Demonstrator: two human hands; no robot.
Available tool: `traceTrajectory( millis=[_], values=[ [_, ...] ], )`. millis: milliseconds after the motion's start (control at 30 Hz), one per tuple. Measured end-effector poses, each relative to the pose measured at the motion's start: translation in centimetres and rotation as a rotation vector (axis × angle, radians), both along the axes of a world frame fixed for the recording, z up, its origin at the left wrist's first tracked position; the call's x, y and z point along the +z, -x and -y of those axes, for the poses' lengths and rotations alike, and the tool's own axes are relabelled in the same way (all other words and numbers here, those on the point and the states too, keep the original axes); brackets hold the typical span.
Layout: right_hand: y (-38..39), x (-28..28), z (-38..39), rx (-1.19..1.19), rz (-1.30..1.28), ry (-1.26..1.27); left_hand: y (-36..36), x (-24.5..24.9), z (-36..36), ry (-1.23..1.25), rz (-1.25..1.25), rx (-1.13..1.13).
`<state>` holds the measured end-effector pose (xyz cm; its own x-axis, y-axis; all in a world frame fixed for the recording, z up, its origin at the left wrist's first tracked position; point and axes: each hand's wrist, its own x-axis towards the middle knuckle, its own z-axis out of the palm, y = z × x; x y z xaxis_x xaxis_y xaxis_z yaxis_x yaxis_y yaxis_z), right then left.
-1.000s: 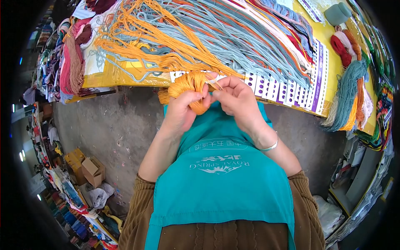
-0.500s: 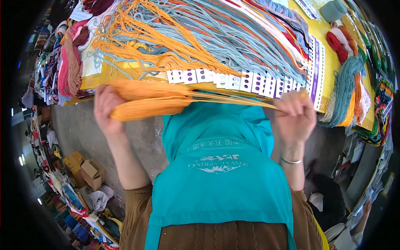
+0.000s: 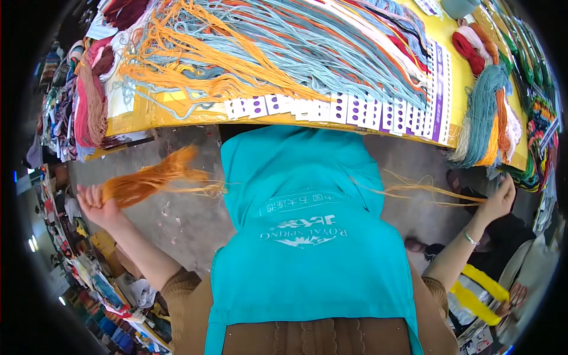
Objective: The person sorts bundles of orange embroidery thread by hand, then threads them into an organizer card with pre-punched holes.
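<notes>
Out to the left, my left hand (image 3: pixel 97 206) is closed on one end of a hank of orange thread (image 3: pixel 148 179), whose loose end trails towards my apron. My right hand (image 3: pixel 500 198), far out on the other side, pinches a few thin orange strands (image 3: pixel 429 189). These strands hang in the air, apart from the hank. In front of me, long orange threads (image 3: pixel 225 87) and light blue threads (image 3: pixel 331 65) lie across the yellow table, their near ends at a row of white cards with punched holes (image 3: pixel 355 111).
A purple and white hole card (image 3: pixel 439 89) lies right of the threads. Bundled skeins (image 3: pixel 488 112) hang over the table's right corner, and pink and brown skeins (image 3: pixel 89 112) over the left. A person with a yellow-striped item (image 3: pixel 479 296) is at lower right.
My hands have swung wide apart and down. The thread stretched between them has separated, leaving the hank in my left hand and a few strands in my right. A person has come further into view.
</notes>
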<state>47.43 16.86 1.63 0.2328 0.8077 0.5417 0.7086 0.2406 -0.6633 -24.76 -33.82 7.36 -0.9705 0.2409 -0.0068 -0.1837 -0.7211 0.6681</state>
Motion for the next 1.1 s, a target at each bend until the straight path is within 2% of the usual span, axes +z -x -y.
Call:
traceTrajectory(
  millis=[67, 100, 167, 300, 333, 400, 433, 467, 567, 667, 800, 833, 933, 1033, 1100],
  values=[
    [5.1, -0.7, 1.2, 0.183, -0.008, 0.008, -4.9, -0.9, -5.7, -0.145, 0.026, -0.316],
    [8.1, -0.7, 2.5, 0.242, -0.092, 0.183, -7.0, -1.8, -8.1, -0.25, 0.056, -0.519],
    [13.1, -1.5, 4.5, 0.498, -0.105, 0.353, -12.2, -2.7, -14.1, -0.464, 0.183, -0.793],
    [22.6, 0.3, 8.7, 1.076, -0.458, 0.823, -19.5, -6.0, -20.4, -0.349, 0.185, -1.094],
    [24.4, 0.4, 9.5, 1.178, -0.526, 0.845, -21.7, -5.6, -21.7, -0.186, 0.195, -1.116],
    [26.7, 0.7, 10.3, 1.319, -0.642, 0.975, -24.2, -5.7, -24.8, 0.15, -0.014, -1.25],
    [27.5, 1.2, 10.5, 1.349, -0.644, 1.034, -25.4, -5.3, -26.0, 0.242, 0.071, -1.254],
    [28.1, 1.6, 10.6, 1.378, -0.646, 1.092, -26.2, -4.5, -27.2, 0.367, 0.029, -1.268],
    [28.9, 0.8, 10.9, 1.463, -0.79, 1.113, -27.7, -4.9, -29.6, 0.45, -0.034, -1.249],
    [28.8, 0.4, 10.6, 1.403, -0.728, 1.072, -28.2, -5.7, -30.6, 0.484, -0.061, -1.18],
    [29.1, -0.5, 10.5, 1.152, -0.333, 0.611, -28.5, -7.0, -31.5, 0.509, -0.048, -1.132],
    [29.1, -1.0, 9.7, 1.12, -0.155, 0.333, -28.4, -7.2, -31.8, 0.502, -0.048, -1.135],
    [29.0, -1.9, 7.8, 0.95, -0.296, 0.548, -28.2, -6.3, -33.0, 0.588, 0.018, -0.992],
    [29.3, -3.9, 5.6, 0.967, -0.5, 0.627, -28.1, -5.2, -33.8, 0.741, 0.08, -1.076],
    [29.4, -3.8, 5.3, 1.004, -0.381, 0.677, -28.3, -4.7, -34.4, 0.816, 0.103, -1.143]
  ],
)
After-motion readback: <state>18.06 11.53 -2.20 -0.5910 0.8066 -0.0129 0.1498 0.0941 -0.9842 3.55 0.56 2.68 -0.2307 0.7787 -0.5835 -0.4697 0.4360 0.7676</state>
